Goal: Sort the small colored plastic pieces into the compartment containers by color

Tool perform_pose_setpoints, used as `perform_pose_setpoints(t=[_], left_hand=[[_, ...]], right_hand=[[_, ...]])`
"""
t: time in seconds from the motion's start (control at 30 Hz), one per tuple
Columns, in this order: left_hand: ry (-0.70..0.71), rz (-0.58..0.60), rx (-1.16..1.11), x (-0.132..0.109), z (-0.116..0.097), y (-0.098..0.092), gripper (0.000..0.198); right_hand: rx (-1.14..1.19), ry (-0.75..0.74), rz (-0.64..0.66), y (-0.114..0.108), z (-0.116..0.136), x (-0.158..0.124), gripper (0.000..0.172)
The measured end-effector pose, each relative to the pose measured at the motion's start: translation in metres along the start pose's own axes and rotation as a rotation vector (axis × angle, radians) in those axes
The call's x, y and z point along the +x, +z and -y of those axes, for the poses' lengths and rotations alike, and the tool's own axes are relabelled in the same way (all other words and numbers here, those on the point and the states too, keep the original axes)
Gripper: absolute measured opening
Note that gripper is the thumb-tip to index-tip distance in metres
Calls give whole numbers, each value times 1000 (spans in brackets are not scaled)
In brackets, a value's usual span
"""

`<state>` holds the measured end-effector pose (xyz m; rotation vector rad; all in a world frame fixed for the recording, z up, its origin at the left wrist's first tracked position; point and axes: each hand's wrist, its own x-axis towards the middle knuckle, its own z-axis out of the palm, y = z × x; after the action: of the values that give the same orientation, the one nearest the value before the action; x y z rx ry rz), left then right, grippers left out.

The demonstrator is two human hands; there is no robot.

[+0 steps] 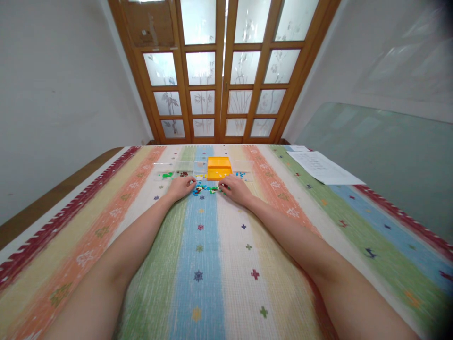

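Observation:
A small heap of mixed blue, green, white and dark pieces lies on the striped cloth between my hands. At its left edge is my left hand, fingers curled and tips together; anything in them is too small to make out. My right hand reaches the heap's right end with thumb and fingers pinched, and what they hold I cannot tell. Just behind stands an open orange box with a few pale pieces inside. Clear trays beside it hold green pieces, brown pieces, yellow pieces and blue pieces.
The striped tablecloth covers the table. Printed paper sheets lie at the far right. A pale glass-like panel stands along the right side, and wooden glazed doors rise beyond the table's far edge.

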<state>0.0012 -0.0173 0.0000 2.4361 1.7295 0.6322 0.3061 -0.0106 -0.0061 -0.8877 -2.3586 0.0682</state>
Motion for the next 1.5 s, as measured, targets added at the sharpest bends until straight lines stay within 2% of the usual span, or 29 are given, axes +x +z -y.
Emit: perform_pose_setpoints(t=[0.23, 0.37, 0.53, 1.0, 1.5], left_hand=[[8, 14, -2, 1, 4, 2, 35], [5, 31, -14, 0, 3, 0, 36], [6, 37, -12, 1, 3, 0, 36], [31, 25, 11, 0, 3, 1, 34], [17, 37, 0, 0, 1, -1, 34]], right_hand=[[-79, 309, -225, -23, -50, -5, 23], [-105, 461, -256, -31, -67, -10, 26], [-123, 602, -246, -32, -70, -11, 27], [-189, 724, -226, -32, -59, -9, 31], [-234, 723, -205, -27, -59, -10, 33]])
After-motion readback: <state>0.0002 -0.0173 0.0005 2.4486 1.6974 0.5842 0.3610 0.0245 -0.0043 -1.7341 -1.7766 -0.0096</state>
